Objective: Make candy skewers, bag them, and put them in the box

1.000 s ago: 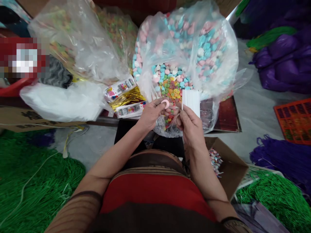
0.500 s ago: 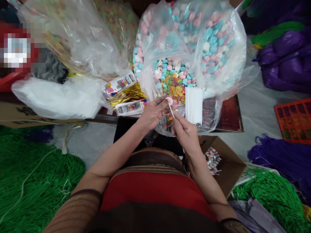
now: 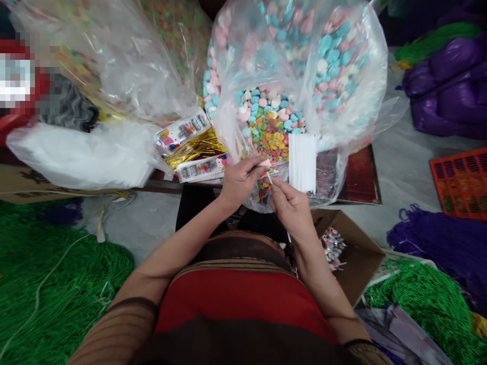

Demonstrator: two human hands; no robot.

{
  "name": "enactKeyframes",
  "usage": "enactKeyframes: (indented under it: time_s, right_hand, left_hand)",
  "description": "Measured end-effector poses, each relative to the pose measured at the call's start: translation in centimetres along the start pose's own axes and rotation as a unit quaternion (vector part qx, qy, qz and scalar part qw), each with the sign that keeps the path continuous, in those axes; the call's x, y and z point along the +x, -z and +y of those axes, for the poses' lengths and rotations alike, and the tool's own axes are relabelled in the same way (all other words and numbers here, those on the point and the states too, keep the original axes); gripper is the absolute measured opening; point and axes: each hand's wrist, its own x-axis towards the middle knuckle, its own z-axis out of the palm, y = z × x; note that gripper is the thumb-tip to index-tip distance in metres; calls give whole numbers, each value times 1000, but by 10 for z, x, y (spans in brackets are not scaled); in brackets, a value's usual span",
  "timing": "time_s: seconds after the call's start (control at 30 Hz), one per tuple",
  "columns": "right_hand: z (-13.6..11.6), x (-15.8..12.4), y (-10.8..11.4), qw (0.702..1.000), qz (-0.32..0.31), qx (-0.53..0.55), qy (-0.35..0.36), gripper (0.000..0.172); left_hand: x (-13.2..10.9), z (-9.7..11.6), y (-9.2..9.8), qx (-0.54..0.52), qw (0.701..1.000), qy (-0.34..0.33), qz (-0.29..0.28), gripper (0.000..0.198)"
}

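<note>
My left hand [image 3: 240,181] pinches a small pink candy [image 3: 265,163] between thumb and fingers. A thin white stick [image 3: 270,178] reaches from the candy to my right hand [image 3: 291,204], whose thumb and forefinger are closed on its lower end. Just beyond the hands lie ring-shaped, multicoloured candies [image 3: 271,137], with pink, blue and white candies [image 3: 266,103] behind them in an open clear bag. A bundle of white sticks [image 3: 302,163] rests right of the ring candies, above my right hand.
Gold twist ties [image 3: 198,148] and printed packets [image 3: 203,168] lie left of the hands, beside a white plastic bag [image 3: 83,154]. An open cardboard box [image 3: 359,256] with wrapped pieces stands lower right. Green cords [image 3: 57,274] are heaped at left, an orange crate [image 3: 462,185] at right.
My left hand has turned slightly over the candy, which now shows more edge-on. The stick's visible part looks shorter. The camera view has shifted a little.
</note>
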Motion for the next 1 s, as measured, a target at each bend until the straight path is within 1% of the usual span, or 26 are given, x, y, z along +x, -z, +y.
enactKeyframes:
  time_s: [0.1, 0.17, 0.27, 0.33, 0.4, 0.47, 0.63, 0.73, 0.8, 0.87, 0.93, 1.0]
  right_hand:
    - [-1, 1, -3, 999, -5, 36, -21, 41]
    - [-2, 1, -4, 998, -23, 43, -40, 45]
    - [-5, -1, -1, 996, -79, 15, -46, 46]
    - [-5, -2, 1, 995, -91, -3, -36, 43]
    - [-3, -3, 0, 997, -72, 7, -35, 42]
    - [0, -3, -3, 997, -45, 38, -44, 44]
    - [11, 5, -12, 993, -6, 104, -45, 49]
    - [14, 9, -10, 989, 4, 138, -59, 51]
    - [15, 11, -3, 986, 25, 154, -59, 48]
    - [13, 13, 6, 982, 61, 172, -49, 45]
    - [11, 13, 14, 976, 97, 191, -42, 44]
    - [9, 12, 19, 971, 119, 205, -43, 43]
  left_hand:
    - [-1, -3, 1, 31, 999, -15, -8, 19]
    - [1, -5, 4, 53, 998, -19, -6, 17]
    - [8, -5, 10, 89, 995, -34, 4, 14]
    - [11, -4, 14, 117, 992, -42, 9, 14]
    - [12, -4, 15, 137, 989, -53, 5, 14]
    - [8, -5, 12, 151, 986, -65, -12, 16]
    - [-14, -8, -2, 167, 976, -100, -97, 23]
    - [-16, -7, -5, 154, 972, -112, -141, 26]
    - [-4, -6, -4, 162, 970, -111, -143, 28]
    - [18, -6, -3, 207, 964, -120, -114, 33]
    - [46, -8, -7, 291, 941, -138, -102, 33]
    - [73, -13, -15, 361, 913, -156, -104, 30]
